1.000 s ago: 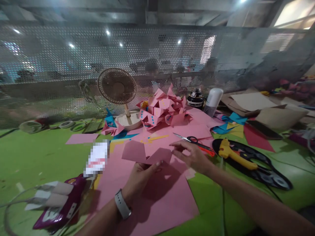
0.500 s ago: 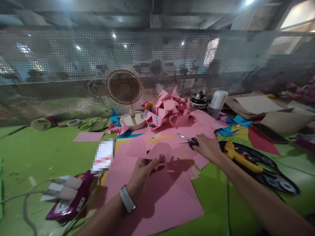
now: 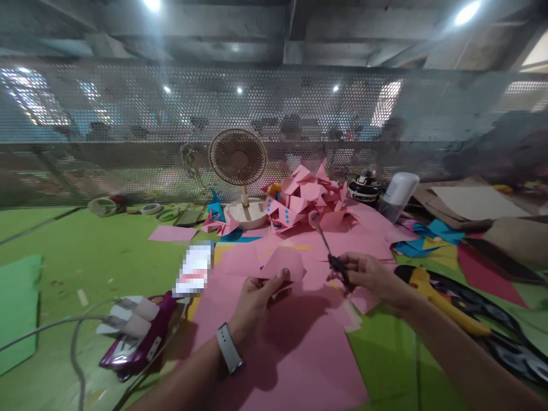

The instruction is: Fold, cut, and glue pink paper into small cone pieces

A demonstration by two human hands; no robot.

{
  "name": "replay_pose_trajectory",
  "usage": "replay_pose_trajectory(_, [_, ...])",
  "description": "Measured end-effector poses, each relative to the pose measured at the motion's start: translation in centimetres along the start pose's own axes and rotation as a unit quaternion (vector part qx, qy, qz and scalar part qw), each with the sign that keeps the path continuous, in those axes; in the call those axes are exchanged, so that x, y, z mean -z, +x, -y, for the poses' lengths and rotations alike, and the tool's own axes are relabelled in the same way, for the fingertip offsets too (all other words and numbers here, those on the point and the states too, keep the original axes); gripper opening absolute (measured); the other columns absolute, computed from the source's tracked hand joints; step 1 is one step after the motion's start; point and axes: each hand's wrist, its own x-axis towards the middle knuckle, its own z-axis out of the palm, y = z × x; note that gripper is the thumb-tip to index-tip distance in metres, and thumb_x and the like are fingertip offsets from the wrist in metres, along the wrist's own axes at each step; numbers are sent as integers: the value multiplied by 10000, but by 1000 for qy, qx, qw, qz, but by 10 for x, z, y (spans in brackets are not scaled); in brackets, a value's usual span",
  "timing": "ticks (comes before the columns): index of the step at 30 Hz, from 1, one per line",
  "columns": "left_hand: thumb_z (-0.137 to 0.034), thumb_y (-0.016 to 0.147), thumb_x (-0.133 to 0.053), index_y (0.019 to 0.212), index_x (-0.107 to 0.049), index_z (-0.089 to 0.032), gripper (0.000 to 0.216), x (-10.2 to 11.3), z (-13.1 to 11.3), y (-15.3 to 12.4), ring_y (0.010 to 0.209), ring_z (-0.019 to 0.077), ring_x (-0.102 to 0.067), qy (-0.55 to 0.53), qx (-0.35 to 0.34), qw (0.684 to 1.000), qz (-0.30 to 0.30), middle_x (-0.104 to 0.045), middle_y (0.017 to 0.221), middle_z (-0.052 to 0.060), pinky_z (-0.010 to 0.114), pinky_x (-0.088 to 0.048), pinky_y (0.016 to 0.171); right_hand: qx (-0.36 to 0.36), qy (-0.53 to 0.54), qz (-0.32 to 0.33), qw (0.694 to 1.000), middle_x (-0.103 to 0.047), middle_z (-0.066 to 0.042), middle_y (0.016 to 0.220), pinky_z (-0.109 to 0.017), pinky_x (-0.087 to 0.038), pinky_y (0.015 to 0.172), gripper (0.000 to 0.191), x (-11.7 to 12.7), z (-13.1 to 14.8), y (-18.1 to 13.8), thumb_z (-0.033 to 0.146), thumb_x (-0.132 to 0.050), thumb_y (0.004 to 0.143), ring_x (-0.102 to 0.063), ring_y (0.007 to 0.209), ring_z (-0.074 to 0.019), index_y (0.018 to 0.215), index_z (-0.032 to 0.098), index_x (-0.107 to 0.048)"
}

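My left hand (image 3: 265,294), with a grey watch strap on its wrist, pinches a small piece of pink paper (image 3: 282,264) between thumb and fingers. In my right hand (image 3: 372,279) is a pair of scissors (image 3: 338,267), gripped by its dark handles. The blades point up and away, apart from the held paper. Beneath both hands lies a large pink sheet (image 3: 317,354) with smaller pink pieces on it. Just behind stands a heap of folded pink paper shapes (image 3: 303,191), some with blue diamond marks.
A small fan (image 3: 238,157) stands behind the papers. On the left sit a purple power strip (image 3: 139,342) with plugs and cables, and a green sheet (image 3: 19,311). To the right lie a black and yellow tool (image 3: 454,308) and a white-topped bottle (image 3: 400,194).
The scissors have swung from pointing left to pointing up, and my right hand has turned with them. My left hand still holds the paper. The view has shifted left.
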Motion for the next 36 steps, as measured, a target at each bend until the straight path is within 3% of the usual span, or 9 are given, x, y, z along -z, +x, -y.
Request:
replay_pose_trajectory(5, [-295,651,-772,706,-725,-103,205,2,-1,1,752,142,-641,5,4,1000,-7,-700,746,77,213,-512,698,-13,22,12,1000,-577,15,618,-185,-361,451,396,-20,1,-7,475,-723,642,-486,507,-69,770,150,-536])
replay_pose_trajectory(9, [-308,649,-770,715,-732,-101,220,0,-5,-1,755,149,-634,26,9,1000,-13,-697,735,87,223,-507,708,-52,3,30,998,-574,25,592,-173,-297,386,439,-26,0,-8,539,-695,640,-445,440,-61,747,178,-469])
replay_pose_trajectory(14, [-314,651,-766,672,-730,-107,210,-3,-6,-2,720,139,-624,39,15,999,-12,-691,696,82,222,-502,700,-74,-1,38,997,-565,41,573,-164,-250,369,396,-32,4,-13,470,-718,637,-414,429,-52,734,183,-462])
replay_pose_trajectory(36, [-298,624,-787,644,-716,-104,208,-2,-3,-2,628,102,-588,-2,15,1000,-9,-641,611,36,207,-498,680,-46,3,48,998,-559,34,591,-197,-346,475,366,-34,-3,-11,416,-749,617,-499,537,-90,715,182,-484])
